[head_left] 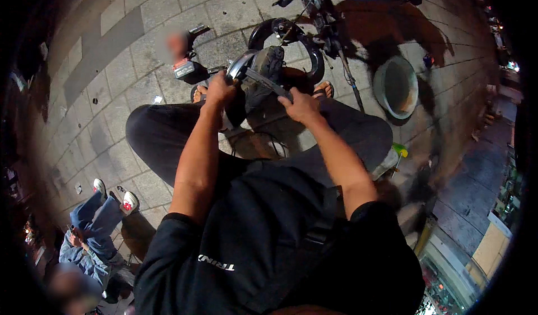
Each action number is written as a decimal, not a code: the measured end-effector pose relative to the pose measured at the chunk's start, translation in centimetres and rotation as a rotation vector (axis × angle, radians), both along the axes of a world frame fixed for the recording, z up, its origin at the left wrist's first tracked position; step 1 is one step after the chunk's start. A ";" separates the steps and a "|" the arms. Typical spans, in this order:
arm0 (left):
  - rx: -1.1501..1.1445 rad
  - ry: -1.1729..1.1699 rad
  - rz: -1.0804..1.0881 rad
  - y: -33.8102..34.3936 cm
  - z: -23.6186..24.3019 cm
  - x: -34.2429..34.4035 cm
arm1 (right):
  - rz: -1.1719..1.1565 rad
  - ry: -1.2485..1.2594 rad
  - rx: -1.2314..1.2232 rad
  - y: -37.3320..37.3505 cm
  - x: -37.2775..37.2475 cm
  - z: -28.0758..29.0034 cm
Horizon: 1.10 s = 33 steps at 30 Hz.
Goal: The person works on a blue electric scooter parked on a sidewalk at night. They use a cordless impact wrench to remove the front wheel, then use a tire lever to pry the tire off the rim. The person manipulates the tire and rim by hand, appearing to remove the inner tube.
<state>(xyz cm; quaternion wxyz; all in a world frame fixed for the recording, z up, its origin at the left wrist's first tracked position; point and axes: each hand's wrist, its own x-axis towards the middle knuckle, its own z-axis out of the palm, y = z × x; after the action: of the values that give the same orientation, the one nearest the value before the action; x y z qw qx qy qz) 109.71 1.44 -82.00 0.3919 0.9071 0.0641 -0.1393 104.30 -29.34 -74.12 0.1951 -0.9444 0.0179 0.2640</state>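
My left hand (pixel 222 89) is closed at the near edge of a rounded, shiny silver metal part (pixel 240 65). My right hand (pixel 301 105) grips one end of a long, flat grey metal bar tool (pixel 267 82), whose far end reaches to the silver part. Just beyond the tool, a bulky dark object (pixel 269 61) sits between my feet; its kind is hard to make out in the shadow. Behind it is a small black wheel (pixel 314 57) belonging to a two-wheeled vehicle.
Left of my hands lies a red cordless power tool (pixel 182 68) on the paving. A grey-green tub (pixel 397 87) stands to the right, and a green-and-yellow bottle (pixel 399 150) is by my right knee. At the lower left is another person (pixel 89 242) in blue.
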 end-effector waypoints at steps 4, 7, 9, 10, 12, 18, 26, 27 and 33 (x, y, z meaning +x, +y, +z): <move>0.154 -0.218 0.046 -0.1 0.5 -0.5 | -0.135 0.032 0.128 3.4 -1.5 -2.1; 0.215 -0.247 0.015 -0.6 2.2 0.6 | -0.261 -0.232 0.224 5.2 -4.0 -10.0; 0.256 -0.206 0.009 0.5 2.4 0.3 | -0.301 0.119 0.438 6.3 -3.4 -9.8; 0.273 -0.165 0.013 0.4 2.9 0.5 | -0.297 0.122 0.490 6.4 -3.5 -10.5; 0.278 -0.211 -0.027 0.4 2.7 1.1 | -0.322 0.093 0.510 6.1 -3.3 -7.8; 0.099 0.007 0.076 -2.8 5.4 2.5 | -0.252 0.057 0.556 3.5 -4.2 -7.7; -0.384 0.286 -0.031 -4.9 7.6 0.9 | -0.297 0.532 0.517 -3.3 -2.5 2.9; -0.382 0.355 -0.068 -5.1 7.9 1.0 | -0.272 0.536 0.502 -3.9 -2.3 3.4; -0.234 0.439 -0.137 -4.5 10.6 0.1 | -0.254 0.678 0.449 -3.9 -0.4 8.7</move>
<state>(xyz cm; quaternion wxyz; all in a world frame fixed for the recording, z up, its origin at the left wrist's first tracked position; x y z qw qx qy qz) 109.76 -3.01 -71.37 0.4603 0.8060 0.0692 -0.3656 103.87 -33.28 -65.38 0.4100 -0.7287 0.1393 0.5307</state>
